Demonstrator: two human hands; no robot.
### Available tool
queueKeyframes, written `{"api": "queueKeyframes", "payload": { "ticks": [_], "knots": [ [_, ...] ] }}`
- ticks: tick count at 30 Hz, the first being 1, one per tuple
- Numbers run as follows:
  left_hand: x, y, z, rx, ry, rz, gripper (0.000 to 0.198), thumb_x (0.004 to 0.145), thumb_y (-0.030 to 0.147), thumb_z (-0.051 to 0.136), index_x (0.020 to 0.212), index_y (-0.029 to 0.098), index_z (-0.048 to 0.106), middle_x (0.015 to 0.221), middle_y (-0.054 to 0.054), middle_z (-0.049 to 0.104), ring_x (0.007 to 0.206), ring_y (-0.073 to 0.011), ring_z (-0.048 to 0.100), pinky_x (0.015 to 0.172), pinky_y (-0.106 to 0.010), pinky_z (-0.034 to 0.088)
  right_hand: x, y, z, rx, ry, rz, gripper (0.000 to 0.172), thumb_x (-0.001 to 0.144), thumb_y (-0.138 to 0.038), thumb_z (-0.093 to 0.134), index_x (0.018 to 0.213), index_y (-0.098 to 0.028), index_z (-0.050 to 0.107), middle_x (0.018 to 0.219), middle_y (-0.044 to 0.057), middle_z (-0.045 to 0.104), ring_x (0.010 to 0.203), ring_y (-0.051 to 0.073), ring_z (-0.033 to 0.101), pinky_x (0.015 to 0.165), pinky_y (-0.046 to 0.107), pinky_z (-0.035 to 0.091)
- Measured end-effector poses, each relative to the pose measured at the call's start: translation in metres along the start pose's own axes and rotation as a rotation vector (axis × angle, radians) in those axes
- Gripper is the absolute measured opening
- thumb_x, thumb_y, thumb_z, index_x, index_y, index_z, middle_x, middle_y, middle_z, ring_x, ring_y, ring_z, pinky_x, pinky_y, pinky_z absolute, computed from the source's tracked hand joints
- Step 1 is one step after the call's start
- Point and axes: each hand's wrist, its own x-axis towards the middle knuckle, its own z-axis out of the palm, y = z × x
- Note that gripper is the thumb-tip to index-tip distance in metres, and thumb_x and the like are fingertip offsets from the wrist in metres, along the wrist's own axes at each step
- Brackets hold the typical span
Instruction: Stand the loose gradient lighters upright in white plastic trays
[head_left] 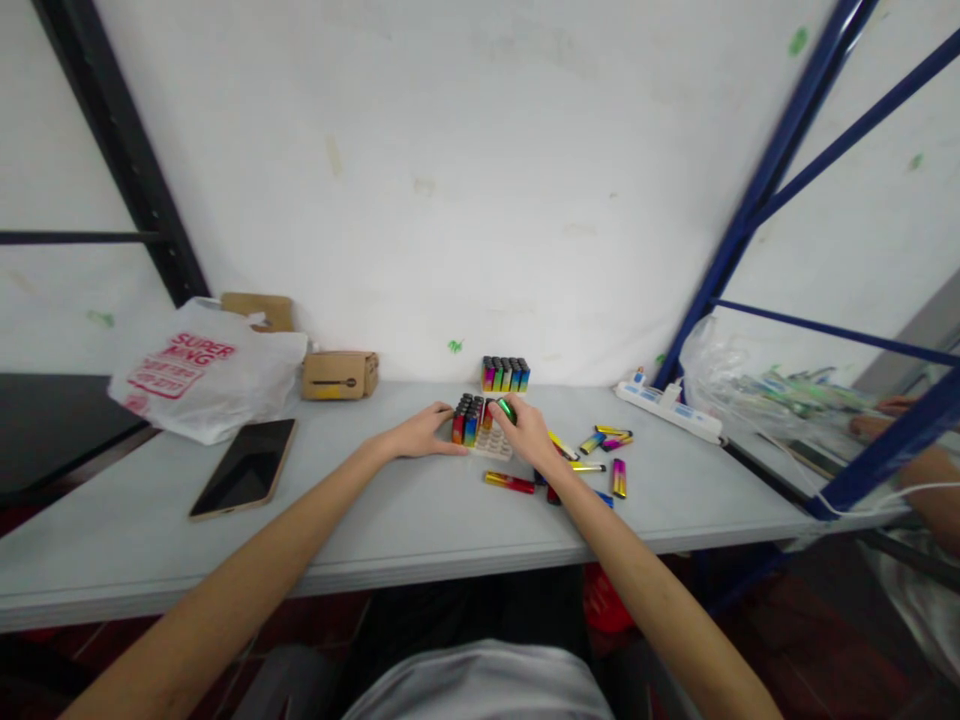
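A pale tray with round holes lies mid-table, its left part filled with upright lighters in red, blue and other colours. My left hand is at the tray's left side, thumb and fingers spread around its edge. Over the tray's right part, my right hand pinches a green lighter, held tilted. Loose lighters lie on the table right of the tray, among them a red one and a pink and yellow one; my right forearm partly hides some. Behind stands another block of upright lighters.
On the left are a phone, a white plastic bag and a cardboard box. A power strip lies at the right by a blue frame. Beyond it, another person's arm shows.
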Motion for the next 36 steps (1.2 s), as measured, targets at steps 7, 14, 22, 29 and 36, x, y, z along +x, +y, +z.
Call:
{"api": "queueKeyframes", "payload": {
  "ticks": [7, 14, 22, 29, 36],
  "knots": [
    [0.001, -0.001, 0.001, 0.005, -0.010, -0.005, 0.085, 0.073, 0.072, 0.071, 0.137, 0.017, 0.058, 0.139, -0.016, 0.056, 0.130, -0.0340, 0.052, 0.115, -0.041, 0.038, 0.001, 0.010, 0.004, -0.087, -0.004, -0.134, 0.039, 0.102, -0.051, 0.042, 0.096, -0.018, 0.062, 0.097, 0.009, 0.063, 0.092, 0.021, 0.057, 0.085, 0.032, 0.044],
    [0.001, -0.002, 0.002, 0.007, -0.013, -0.012, 0.087, 0.072, 0.073, 0.071, 0.137, 0.016, 0.058, 0.140, -0.016, 0.055, 0.129, -0.0337, 0.053, 0.115, -0.040, 0.038, 0.001, 0.004, 0.000, -0.177, -0.001, -0.102, 0.044, 0.104, -0.052, 0.041, 0.076, -0.021, 0.056, 0.065, 0.001, 0.059, 0.060, 0.017, 0.051, 0.064, 0.028, 0.036],
    [0.001, -0.004, 0.003, -0.008, 0.002, -0.004, 0.084, 0.071, 0.073, 0.073, 0.135, 0.020, 0.059, 0.139, -0.014, 0.057, 0.127, -0.0337, 0.053, 0.113, -0.042, 0.039, 0.003, 0.008, -0.002, -0.253, -0.175, -0.120, 0.024, 0.104, -0.039, 0.047, 0.099, -0.019, 0.061, 0.074, 0.004, 0.068, 0.067, 0.018, 0.061, 0.066, 0.026, 0.039],
    [0.000, 0.001, 0.001, -0.002, -0.011, -0.009, 0.085, 0.073, 0.072, 0.071, 0.136, 0.018, 0.058, 0.141, -0.015, 0.055, 0.129, -0.0339, 0.052, 0.115, -0.042, 0.038, 0.003, 0.008, -0.011, -0.322, -0.296, -0.081, 0.026, 0.107, -0.038, 0.042, 0.111, -0.019, 0.059, 0.067, 0.002, 0.066, 0.065, 0.018, 0.063, 0.065, 0.025, 0.039],
    [-0.001, 0.001, 0.001, -0.008, -0.007, -0.019, 0.084, 0.072, 0.072, 0.072, 0.134, 0.018, 0.060, 0.139, -0.014, 0.056, 0.128, -0.0348, 0.053, 0.114, -0.043, 0.039, 0.006, 0.002, -0.014, -0.467, -0.281, -0.059, 0.031, 0.105, -0.045, 0.045, 0.117, -0.021, 0.062, 0.072, 0.005, 0.069, 0.071, 0.021, 0.066, 0.065, 0.026, 0.040]
  ]
}}
